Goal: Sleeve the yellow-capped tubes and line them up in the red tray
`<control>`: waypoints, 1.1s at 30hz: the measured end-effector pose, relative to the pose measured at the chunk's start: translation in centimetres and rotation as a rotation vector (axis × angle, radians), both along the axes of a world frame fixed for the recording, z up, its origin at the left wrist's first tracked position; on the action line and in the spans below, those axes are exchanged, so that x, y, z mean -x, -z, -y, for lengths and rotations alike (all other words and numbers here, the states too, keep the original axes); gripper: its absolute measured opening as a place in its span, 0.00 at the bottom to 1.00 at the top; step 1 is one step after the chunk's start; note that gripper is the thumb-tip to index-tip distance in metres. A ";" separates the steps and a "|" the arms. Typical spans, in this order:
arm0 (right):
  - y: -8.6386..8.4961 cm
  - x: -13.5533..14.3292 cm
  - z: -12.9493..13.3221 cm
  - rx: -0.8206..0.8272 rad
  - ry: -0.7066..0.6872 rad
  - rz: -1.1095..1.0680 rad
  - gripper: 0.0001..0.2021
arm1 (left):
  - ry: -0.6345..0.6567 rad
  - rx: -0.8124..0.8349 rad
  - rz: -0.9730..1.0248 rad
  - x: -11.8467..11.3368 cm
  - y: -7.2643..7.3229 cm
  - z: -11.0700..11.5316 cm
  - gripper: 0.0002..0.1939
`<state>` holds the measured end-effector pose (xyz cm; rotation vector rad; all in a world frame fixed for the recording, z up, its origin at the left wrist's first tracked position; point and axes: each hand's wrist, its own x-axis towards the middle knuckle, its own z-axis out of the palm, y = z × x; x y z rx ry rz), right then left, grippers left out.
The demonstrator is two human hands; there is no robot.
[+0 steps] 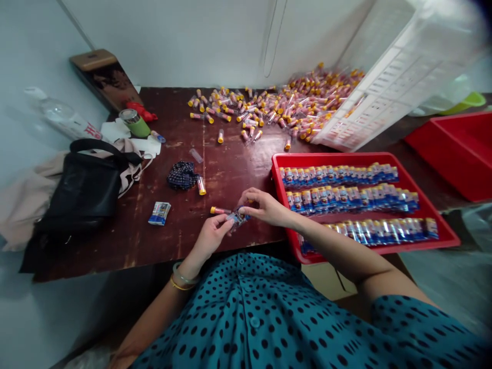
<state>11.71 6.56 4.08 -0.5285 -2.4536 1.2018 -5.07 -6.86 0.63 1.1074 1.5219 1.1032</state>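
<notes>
Close to the table's front edge, my left hand point(210, 234) pinches a small clear plastic packet with blue print point(238, 219) between thumb and fingers. My right hand point(265, 207) is closed on the packet's other side, thumb against fingertips. What lies inside the packet is too small to make out. Just beyond my left fingers lies a small clear tube with a yellow cap point(219, 210). Further left is a stack of flat printed packets point(159, 213). Another yellow-capped tube point(201, 185) rests against a dark checked cloth point(182, 175).
A red tray point(282, 192) on the right holds rows of filled blue packets. Many yellow-capped tubes point(284, 110) are heaped at the back beside a tilted white crate point(384, 92). A black bag point(84, 184), green jar point(136, 124) and bottle point(61, 115) stand left.
</notes>
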 end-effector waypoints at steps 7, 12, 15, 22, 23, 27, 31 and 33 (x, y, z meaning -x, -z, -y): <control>-0.8 0.2 0.5 -0.253 -0.213 0.089 0.07 | 0.064 -0.294 -0.549 -0.3 -1.5 -0.1 0.06; 0.8 0.4 1.3 0.121 0.122 -0.166 0.07 | -0.160 -0.171 -0.155 -1.2 0.3 0.1 0.09; 1.6 0.2 1.5 0.213 0.161 -0.185 0.07 | -0.187 -0.145 -0.017 -1.3 1.3 -0.1 0.11; 2.2 -0.5 1.5 0.375 0.261 -0.131 0.10 | -0.187 -0.159 -0.076 -1.5 0.8 -0.8 0.08; 2.2 -0.7 1.5 0.376 0.264 -0.128 0.10 | -0.194 -0.170 -0.090 -1.6 0.7 -1.0 0.08; 1.9 -1.6 0.7 0.373 0.287 -0.176 0.09 | -0.195 -0.173 -0.036 -1.6 0.8 -1.3 0.09; 1.0 -3.0 -1.4 0.536 0.364 -0.307 0.13 | -0.148 -0.101 0.025 -1.1 1.5 -1.3 0.09; 0.3 -3.5 -2.2 0.584 0.343 -0.339 0.14 | -0.109 -0.057 0.032 -0.8 1.5 -1.3 0.09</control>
